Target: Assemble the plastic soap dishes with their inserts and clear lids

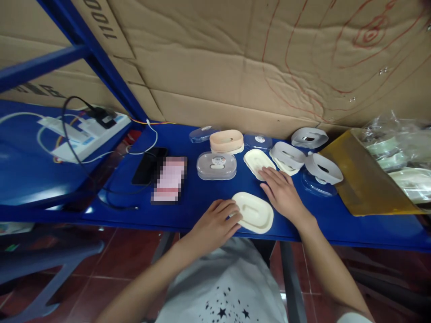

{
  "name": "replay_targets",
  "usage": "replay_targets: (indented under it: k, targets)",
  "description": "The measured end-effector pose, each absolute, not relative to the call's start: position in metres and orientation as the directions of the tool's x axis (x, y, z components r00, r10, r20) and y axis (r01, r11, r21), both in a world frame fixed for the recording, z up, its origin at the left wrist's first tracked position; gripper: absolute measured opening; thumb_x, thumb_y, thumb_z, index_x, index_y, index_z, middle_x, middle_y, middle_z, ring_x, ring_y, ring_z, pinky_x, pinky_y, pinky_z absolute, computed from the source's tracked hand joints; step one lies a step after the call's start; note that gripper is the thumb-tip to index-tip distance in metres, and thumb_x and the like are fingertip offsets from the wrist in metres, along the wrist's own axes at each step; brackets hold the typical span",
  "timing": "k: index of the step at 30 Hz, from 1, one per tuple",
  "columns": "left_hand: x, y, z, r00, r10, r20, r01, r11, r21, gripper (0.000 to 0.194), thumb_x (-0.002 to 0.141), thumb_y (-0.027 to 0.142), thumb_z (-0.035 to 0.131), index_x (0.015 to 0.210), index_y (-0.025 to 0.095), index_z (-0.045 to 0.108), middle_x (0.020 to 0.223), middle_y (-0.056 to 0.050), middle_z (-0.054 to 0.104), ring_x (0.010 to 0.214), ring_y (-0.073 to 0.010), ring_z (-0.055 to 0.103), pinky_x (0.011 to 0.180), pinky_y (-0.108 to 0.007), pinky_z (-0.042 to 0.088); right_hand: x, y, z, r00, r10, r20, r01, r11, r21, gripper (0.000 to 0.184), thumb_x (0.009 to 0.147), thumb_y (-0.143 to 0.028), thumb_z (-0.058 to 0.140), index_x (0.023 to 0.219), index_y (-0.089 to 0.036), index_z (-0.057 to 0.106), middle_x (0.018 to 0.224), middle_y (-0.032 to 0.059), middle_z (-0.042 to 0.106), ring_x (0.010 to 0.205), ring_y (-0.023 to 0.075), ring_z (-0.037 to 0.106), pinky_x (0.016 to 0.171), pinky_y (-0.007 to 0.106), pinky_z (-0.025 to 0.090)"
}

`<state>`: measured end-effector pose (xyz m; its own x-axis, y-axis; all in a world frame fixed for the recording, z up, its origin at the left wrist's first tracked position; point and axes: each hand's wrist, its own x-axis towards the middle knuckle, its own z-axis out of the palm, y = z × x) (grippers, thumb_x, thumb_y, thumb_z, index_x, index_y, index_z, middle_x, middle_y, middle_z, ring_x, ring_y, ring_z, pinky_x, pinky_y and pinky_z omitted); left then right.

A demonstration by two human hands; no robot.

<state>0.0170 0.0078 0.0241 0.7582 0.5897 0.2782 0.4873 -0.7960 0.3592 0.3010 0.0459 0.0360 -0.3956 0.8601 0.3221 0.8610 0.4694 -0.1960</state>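
Left hand, fingers loosely bent, touches left rim of cream tray on desk, lower centre of frame. Right hand, fingers half extended, touches second tray, right of centre. Cannot tell if either grips.

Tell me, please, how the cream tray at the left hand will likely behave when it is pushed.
The tray is probably stiff: its rim shows no sag. It may be light, looking shallow and thin-edged. Its low, broad shape would likely slide on the table, not roll.
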Motion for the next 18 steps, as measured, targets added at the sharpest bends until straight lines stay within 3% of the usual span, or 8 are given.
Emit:
replay_targets:
  k: [4, 8, 13, 18]
  targets:
    - [0.004, 0.002, 0.021, 0.726, 0.623, 0.291, 0.524, -0.775, 0.352, 0.009, 0.106, 0.019, 0.061, 0.114, 0.021, 0.065, 0.115, -0.008, 0.071, 0.124, -0.0285, 0.066, 0.102, -0.048, 0.057, 0.315, 0.058, 0.026, -0.354, 0.885, 0.304, 0.898, 0.412, -0.156, 0.037, 0.112, -0.041, 0.05, 0.135, -0.02, 0.07, 0.133, 0.0149, 0.075, 0.126, 0.0327, 0.069, 0.111, 0.055, 0.048]
    - [0.0, 0.0, 0.012, 0.631, 0.689, 0.355, 0.544, -0.72, 0.43, 0.027, 0.107, 0.022, 0.061, 0.134, 0.024, 0.061, 0.133, -0.011, 0.067, 0.129, -0.0285, 0.066, 0.107, -0.048, 0.059, 0.316, 0.027, 0.028, -0.336, 0.86, 0.384, 0.867, 0.442, -0.231, 0.026, 0.11, -0.033, 0.055, 0.127, -0.023, 0.072, 0.119, 0.0098, 0.078, 0.111, 0.0281, 0.072, 0.102, 0.049, 0.052]
    - [0.005, 0.005, 0.008, 0.51, 0.764, 0.395, 0.594, -0.645, 0.481, 0.059, 0.106, 0.028, 0.065, 0.16, 0.029, 0.043, 0.164, -0.019, 0.044, 0.129, -0.0299, 0.065, 0.101, -0.046, 0.064, 0.296, -0.023, 0.042, -0.531, 0.786, 0.316, 0.731, 0.613, -0.299, 0.029, 0.108, -0.02, 0.057, 0.134, -0.026, 0.068, 0.123, 0.0059, 0.077, 0.118, 0.0233, 0.071, 0.115, 0.051, 0.048]
    - [0.004, 0.012, 0.008, 0.571, 0.716, 0.401, 0.584, -0.698, 0.415, 0.044, 0.105, 0.027, 0.066, 0.149, 0.028, 0.056, 0.157, -0.014, 0.054, 0.136, -0.0333, 0.059, 0.111, -0.055, 0.059, 0.274, -0.042, 0.043, -0.562, 0.766, 0.313, 0.739, 0.635, -0.225, 0.034, 0.107, -0.011, 0.053, 0.135, -0.023, 0.068, 0.126, 0.0078, 0.077, 0.126, 0.0242, 0.069, 0.118, 0.052, 0.046]
